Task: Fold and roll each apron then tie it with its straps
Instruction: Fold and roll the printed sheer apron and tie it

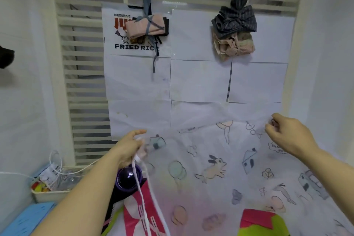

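Apron: I hold up a thin, semi-sheer white apron (210, 159), soft and limp, printed with pastel rabbits, houses, balloons and leaves.
Left hand: my left hand (128, 149) grips the apron's upper left corner, fingers curled round the cloth and its straps.
Right hand: my right hand (287, 134) pinches the apron's upper right edge between thumb and fingertips.
Straps: two flat white woven straps (145, 197) hang from my left fist, down the apron's left edge.
Apron lettering: a small bubble of writing just below my right hand is too blurred to read.
Finished rolls: above the apron hang a pink cloth roll tied with a blue-grey strap (147, 26) and a dark pinstriped bundle (235, 20) over a beige floral one (234, 47).
Poster: behind the pink roll, a white paper poster (134, 46) reads "FRIED RICE".
Below the apron: a pink fabric with white fork print (141, 214) lies at its lower left.
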`<state>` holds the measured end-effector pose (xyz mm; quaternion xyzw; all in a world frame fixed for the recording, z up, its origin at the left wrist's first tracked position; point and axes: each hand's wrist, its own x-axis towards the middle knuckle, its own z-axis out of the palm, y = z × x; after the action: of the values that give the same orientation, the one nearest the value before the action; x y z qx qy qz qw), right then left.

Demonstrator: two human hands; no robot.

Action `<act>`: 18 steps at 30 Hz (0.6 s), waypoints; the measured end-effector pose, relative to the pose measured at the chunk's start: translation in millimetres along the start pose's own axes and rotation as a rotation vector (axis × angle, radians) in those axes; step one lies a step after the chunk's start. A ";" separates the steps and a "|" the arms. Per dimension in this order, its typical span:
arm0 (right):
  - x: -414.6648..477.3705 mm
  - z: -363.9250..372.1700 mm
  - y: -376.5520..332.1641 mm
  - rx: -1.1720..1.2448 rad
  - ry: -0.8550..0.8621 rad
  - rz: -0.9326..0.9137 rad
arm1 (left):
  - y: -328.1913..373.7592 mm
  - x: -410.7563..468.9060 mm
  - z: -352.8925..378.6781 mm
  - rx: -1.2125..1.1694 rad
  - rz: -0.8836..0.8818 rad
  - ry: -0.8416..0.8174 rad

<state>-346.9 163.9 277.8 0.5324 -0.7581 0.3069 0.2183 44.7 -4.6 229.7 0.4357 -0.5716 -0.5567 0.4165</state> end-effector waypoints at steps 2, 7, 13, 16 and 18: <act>-3.6 -4.3 -0.1 0.014 0.006 -0.109 | 6.0 3.3 -1.3 0.016 0.005 0.055; -8.3 -15.0 14.3 -0.012 -0.003 -0.185 | 29.0 -7.1 -4.8 -0.141 -0.203 -0.093; -5.6 -17.9 22.6 -0.006 0.087 0.029 | 14.2 4.2 -14.6 -0.753 -0.037 -0.111; -3.3 -16.8 27.0 -0.037 0.087 0.079 | 5.7 -7.6 0.7 -0.446 0.003 -0.170; -3.6 -17.0 25.1 -0.044 0.070 0.095 | 7.6 -15.5 11.7 -0.207 0.042 -0.196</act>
<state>-369.2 184.4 281.7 0.4800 -0.7809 0.3183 0.2416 37.4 13.5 237.0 0.3220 -0.5580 -0.6438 0.4128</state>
